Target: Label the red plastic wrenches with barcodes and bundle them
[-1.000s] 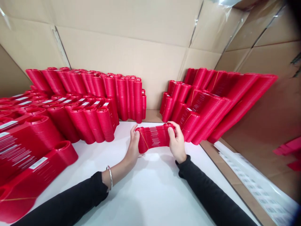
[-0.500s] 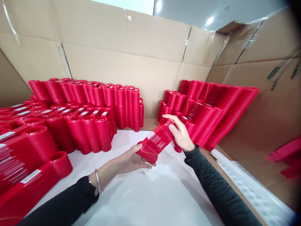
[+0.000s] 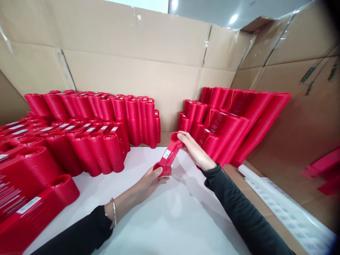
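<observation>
holding red stack between both hands, likely handling step: left hand clasping near end, right hand gripping far end. white tabletop beneath grip. next move calls for both ends supported.

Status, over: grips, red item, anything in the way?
Left grip holding near end of red item; right grip touching far end. Item slanted, white label showing. Red stacks beyond, nothing visibly blocking either grip.
</observation>
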